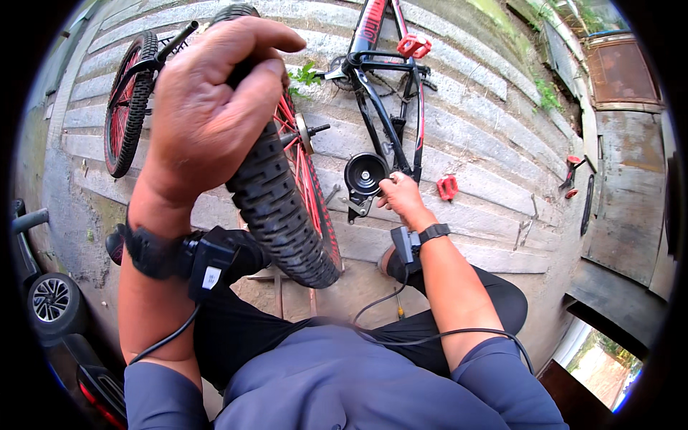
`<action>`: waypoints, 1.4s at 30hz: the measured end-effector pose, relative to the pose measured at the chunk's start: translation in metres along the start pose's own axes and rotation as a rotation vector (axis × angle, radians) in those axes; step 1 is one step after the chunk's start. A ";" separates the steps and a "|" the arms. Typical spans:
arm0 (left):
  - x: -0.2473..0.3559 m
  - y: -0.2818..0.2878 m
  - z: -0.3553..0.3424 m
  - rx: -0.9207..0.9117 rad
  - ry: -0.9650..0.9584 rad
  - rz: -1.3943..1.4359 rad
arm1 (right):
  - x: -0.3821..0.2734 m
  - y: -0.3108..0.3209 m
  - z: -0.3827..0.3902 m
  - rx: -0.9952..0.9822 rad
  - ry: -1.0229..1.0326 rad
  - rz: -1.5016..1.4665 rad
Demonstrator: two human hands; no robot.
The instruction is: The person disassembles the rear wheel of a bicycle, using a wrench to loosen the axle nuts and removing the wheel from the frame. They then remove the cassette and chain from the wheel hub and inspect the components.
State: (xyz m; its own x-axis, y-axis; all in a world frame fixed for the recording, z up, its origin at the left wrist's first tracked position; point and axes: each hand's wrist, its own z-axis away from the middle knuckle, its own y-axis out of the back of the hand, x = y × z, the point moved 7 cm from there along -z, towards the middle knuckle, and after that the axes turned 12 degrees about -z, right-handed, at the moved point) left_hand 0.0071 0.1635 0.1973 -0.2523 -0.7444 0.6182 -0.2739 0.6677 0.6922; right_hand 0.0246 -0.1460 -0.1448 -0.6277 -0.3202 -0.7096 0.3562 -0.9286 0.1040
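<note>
My left hand [215, 107] is wrapped over the upper part of a bicycle wheel [279, 201], which stands upright between my legs. The wheel has a knobby black tyre, red spokes and a metal disc at the hub with an axle sticking out. My right hand [403, 197] has its fingers closed at the edge of a round black band brake [364, 174] with a metal bracket below it. The brake sits against the end of a black and red bicycle frame [387, 129] lying on the ground. Exactly where my right fingertips grip is partly hidden.
A red pedal [447, 188] lies right of the frame; another red pedal [414, 46] is on the crank. A second wheel [130, 104] with a black fork is at the left. Farther right lies a red-and-black part [572, 175]. A parked car [57, 304] stands at lower left.
</note>
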 end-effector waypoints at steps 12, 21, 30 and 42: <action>0.001 0.013 0.014 0.307 -0.004 -0.054 | -0.202 0.007 0.152 -0.323 0.307 -0.650; -0.013 -0.004 0.010 0.478 0.068 0.030 | -0.225 -0.063 0.169 -0.462 0.355 -1.026; -0.020 -0.042 -0.002 0.199 0.124 0.672 | -0.255 -0.076 0.173 -0.488 0.548 -1.079; -0.020 -0.027 0.006 0.147 0.248 0.764 | -0.257 -0.073 0.175 -0.362 0.698 -1.039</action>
State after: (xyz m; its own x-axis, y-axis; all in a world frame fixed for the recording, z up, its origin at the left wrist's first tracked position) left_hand 0.0144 0.1605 0.1639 -0.2106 -0.0519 0.9762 -0.2327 0.9726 0.0015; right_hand 0.0386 -0.0292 0.1522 -0.2700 0.7792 -0.5656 0.1586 -0.5435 -0.8243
